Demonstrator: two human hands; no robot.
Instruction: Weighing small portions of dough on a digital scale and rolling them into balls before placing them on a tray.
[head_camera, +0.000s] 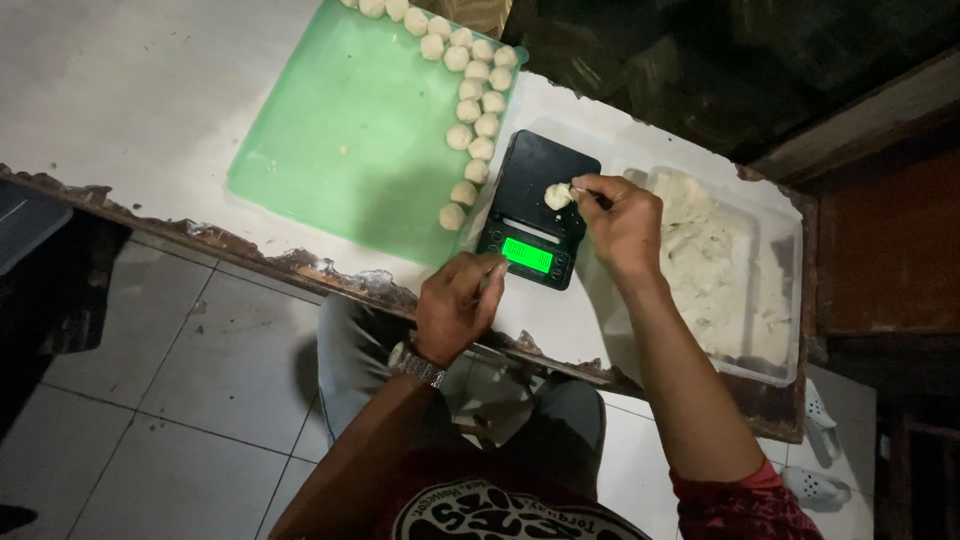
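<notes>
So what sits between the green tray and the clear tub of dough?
In the head view, a black kitchen scale stands between the green tray and the clear tub, a small dough piece on its platform.

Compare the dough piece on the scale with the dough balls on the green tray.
The dough piece lies alone on the black scale, pinched by the right hand; the dough balls sit untouched in rows along the edge of the green tray. The dough piece looks irregular in shape, while the dough balls are smooth and round. Both are pale dough of similar size. The left hand rests by the scale's lit display.
</notes>
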